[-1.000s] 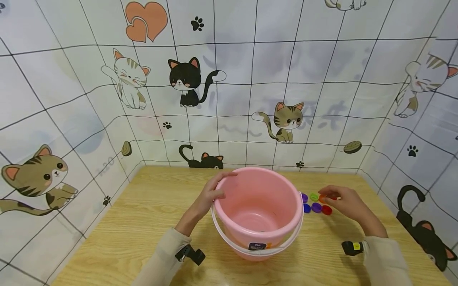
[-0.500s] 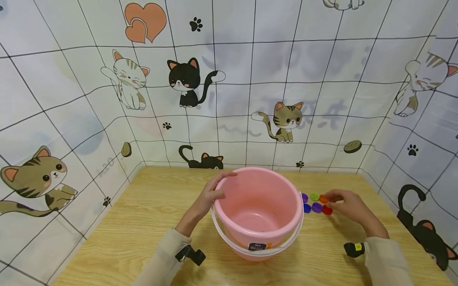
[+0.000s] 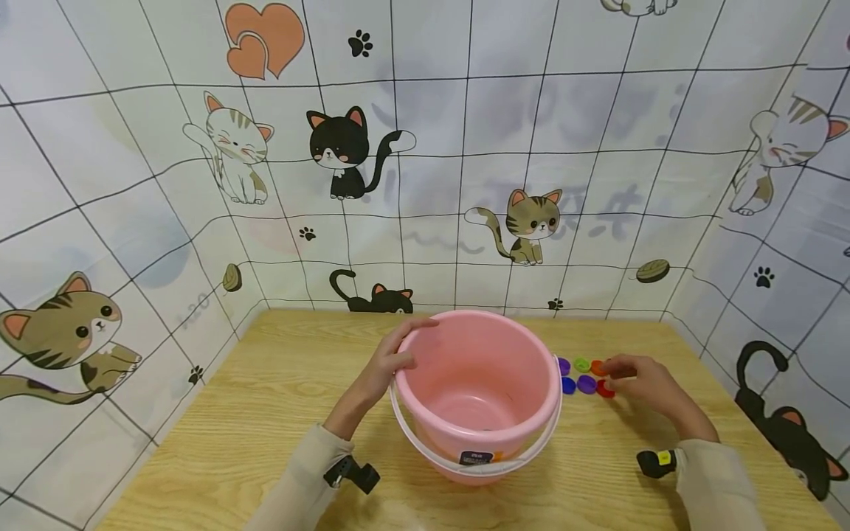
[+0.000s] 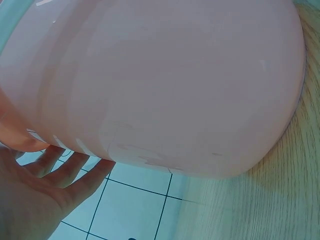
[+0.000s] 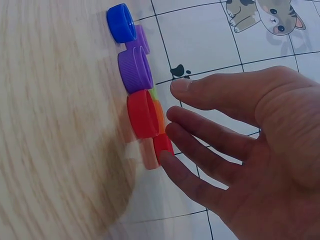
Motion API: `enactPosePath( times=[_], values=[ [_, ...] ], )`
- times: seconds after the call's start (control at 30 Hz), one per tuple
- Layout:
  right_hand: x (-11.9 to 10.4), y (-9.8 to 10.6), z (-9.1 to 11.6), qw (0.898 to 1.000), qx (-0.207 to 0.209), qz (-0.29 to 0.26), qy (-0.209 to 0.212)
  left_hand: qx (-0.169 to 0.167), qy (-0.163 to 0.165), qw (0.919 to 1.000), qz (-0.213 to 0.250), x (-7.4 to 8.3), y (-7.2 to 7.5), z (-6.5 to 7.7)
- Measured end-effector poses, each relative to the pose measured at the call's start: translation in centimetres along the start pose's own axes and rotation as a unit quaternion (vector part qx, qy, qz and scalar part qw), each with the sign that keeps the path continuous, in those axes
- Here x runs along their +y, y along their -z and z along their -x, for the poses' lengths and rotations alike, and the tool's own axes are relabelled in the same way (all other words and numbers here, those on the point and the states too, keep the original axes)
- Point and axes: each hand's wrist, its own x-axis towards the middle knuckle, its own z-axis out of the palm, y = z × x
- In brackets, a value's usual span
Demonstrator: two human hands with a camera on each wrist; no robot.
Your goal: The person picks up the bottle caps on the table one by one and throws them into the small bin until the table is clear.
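Observation:
A pink bucket [image 3: 481,376] stands upright on the table, its pale handle [image 3: 478,467] hanging down in front. My left hand [image 3: 381,366] grips the left rim; the left wrist view shows several fingers against the outer wall. Right of the bucket, my right hand [image 3: 643,383] hovers beside two short rows of plastic bottle caps. Its fingers are loosely bent, thumb apart, with nothing held. In the right wrist view a fingertip lies at a small red cap [image 5: 163,148], contact unclear. Another red cap [image 5: 141,114], an orange cap [image 3: 597,366] and a purple cap [image 3: 586,384] are nearby.
A blue cap [image 3: 569,385], another purple cap [image 3: 564,366] and a green cap [image 3: 582,364] lie close to the bucket's right side. Cat-patterned sheets [image 3: 432,184] enclose the wooden table [image 3: 279,413] at the back and sides.
My right hand has drawn slightly right from over the caps, uncovering more of the orange one. My left hand and the bucket stay put.

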Motion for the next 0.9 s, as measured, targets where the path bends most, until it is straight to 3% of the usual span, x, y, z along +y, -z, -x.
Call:
enactPosePath(
  times=[0.23, 0.9],
  values=[
    [0.4, -0.23, -0.2, 0.999, -0.018, -0.008, -0.028, 0.001, 0.003, 1.0, -0.002, 0.09, 0.01, 0.08],
    [0.63, -0.56, -0.2, 0.999, -0.038, -0.012, -0.034, 0.006, 0.0, 0.9999, -0.013, -0.09, -0.01, 0.11]
  ],
)
